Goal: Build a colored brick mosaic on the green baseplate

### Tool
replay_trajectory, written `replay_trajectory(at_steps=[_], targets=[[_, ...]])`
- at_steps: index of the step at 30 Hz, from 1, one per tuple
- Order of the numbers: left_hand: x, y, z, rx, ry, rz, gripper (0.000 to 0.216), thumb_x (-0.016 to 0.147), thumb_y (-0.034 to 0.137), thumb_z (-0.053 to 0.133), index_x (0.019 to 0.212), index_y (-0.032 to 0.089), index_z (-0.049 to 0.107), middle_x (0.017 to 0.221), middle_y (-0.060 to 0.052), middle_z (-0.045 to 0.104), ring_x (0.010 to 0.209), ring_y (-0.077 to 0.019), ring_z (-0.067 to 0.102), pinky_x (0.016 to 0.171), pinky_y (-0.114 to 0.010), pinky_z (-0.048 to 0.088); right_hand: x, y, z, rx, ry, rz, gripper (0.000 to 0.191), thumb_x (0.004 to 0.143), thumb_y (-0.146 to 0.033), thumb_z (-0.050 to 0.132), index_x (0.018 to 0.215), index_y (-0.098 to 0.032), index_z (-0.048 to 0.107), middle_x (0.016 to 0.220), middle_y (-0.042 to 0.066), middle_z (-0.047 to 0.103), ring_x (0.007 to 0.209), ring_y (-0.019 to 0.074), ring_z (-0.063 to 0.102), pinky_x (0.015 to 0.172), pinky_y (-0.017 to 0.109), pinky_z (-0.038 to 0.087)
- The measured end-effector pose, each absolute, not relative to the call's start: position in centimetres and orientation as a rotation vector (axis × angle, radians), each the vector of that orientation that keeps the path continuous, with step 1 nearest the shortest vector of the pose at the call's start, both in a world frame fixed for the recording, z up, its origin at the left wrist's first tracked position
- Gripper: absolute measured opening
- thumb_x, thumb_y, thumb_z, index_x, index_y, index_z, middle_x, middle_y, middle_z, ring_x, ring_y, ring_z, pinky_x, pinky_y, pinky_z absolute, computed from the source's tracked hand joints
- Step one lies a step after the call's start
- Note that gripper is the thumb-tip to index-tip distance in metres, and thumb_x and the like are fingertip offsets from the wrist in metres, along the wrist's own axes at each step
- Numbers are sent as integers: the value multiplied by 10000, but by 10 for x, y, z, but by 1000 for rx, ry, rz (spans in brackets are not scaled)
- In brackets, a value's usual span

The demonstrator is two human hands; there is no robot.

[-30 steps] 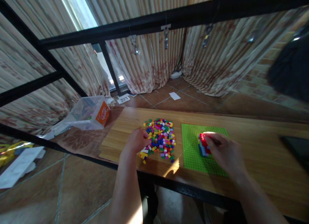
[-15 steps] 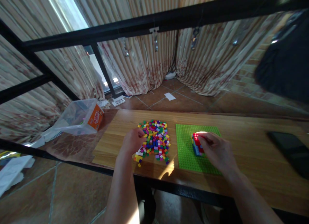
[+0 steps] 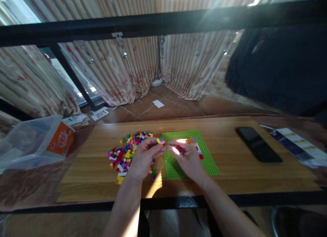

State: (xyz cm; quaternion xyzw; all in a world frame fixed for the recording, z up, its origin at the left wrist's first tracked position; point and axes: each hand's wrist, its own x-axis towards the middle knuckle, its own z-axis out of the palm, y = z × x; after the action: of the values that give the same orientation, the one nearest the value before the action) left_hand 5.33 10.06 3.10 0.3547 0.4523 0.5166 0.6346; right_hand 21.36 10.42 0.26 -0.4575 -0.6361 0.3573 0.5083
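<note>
My left hand (image 3: 146,155) pinches a few small toy bricks (image 3: 160,141) in yellow, pink and green between thumb and fingers. Close to its fingertips, over the left part of the green baseplate (image 3: 209,163), is my right hand (image 3: 187,158). Its thumb and fingers are pressed together, and whatever they may hold is hidden. Partly behind that hand, a low structure of coloured bricks (image 3: 198,149) sits on the baseplate, with orange, purple, white and red showing. A pile of loose bricks (image 3: 125,157) in many colours lies beside and behind my left hand.
A black phone (image 3: 258,144) lies right of the baseplate on the wooden table (image 3: 87,165). To the left stands a clear plastic box (image 3: 30,134) with an orange label. A dark metal bar (image 3: 153,24) crosses above, and dark cloth (image 3: 276,66) hangs at right.
My view has turned to the right. My left hand has come away from the brick pile with bricks in it. My right hand has left the brick structure and moved left to meet it.
</note>
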Motion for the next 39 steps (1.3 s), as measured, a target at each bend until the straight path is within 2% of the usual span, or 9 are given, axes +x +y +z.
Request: replay_trajectory(at_steps=[3, 10, 15, 25, 34, 39], targets=[[71, 97, 29, 766, 986, 1193, 221, 691, 232, 761, 870, 155, 657, 830, -3, 660, 752, -95, 639, 730, -224, 526, 214, 106, 3, -1050, -1432, 953, 165, 826, -365, 665, 910, -236, 726, 857, 28, 742, 787, 180, 682, 741, 340, 556], [85, 93, 29, 928, 1056, 1274, 208, 725, 225, 726, 915, 167, 663, 802, 9, 658, 731, -92, 597, 694, -214, 486, 224, 107, 4, -989, -1347, 1037, 132, 812, -348, 683, 834, -221, 712, 780, 1, 701, 704, 137, 619, 658, 287, 515], [87, 98, 24, 1100, 1074, 1342, 130, 748, 240, 709, 839, 157, 669, 745, 12, 659, 721, -104, 582, 705, -229, 459, 230, 107, 7, -989, -1409, 1052, 148, 837, -358, 666, 867, -224, 721, 802, 1, 712, 729, 136, 613, 677, 285, 486], [87, 100, 22, 1168, 1081, 1326, 104, 768, 235, 690, 833, 156, 674, 760, 0, 659, 734, -116, 575, 696, -230, 428, 234, 106, 12, -1064, -1433, 1074, 229, 817, -433, 678, 791, -209, 713, 701, 0, 676, 625, 123, 557, 570, 259, 429], [94, 100, 16, 1183, 1085, 1324, 105, 780, 252, 683, 826, 158, 670, 760, -1, 656, 717, -118, 577, 687, -240, 441, 237, 107, 6, -1104, -1469, 1018, 164, 818, -361, 672, 835, -204, 716, 792, 25, 712, 699, 148, 608, 639, 283, 470], [79, 104, 14, 1293, 1201, 1358, 148, 811, 275, 639, 890, 161, 691, 816, -26, 690, 748, -136, 612, 710, -254, 481, 231, 103, 4, -1182, -1561, 871, 166, 841, -361, 647, 865, -209, 710, 821, 32, 722, 710, 163, 632, 660, 299, 486]])
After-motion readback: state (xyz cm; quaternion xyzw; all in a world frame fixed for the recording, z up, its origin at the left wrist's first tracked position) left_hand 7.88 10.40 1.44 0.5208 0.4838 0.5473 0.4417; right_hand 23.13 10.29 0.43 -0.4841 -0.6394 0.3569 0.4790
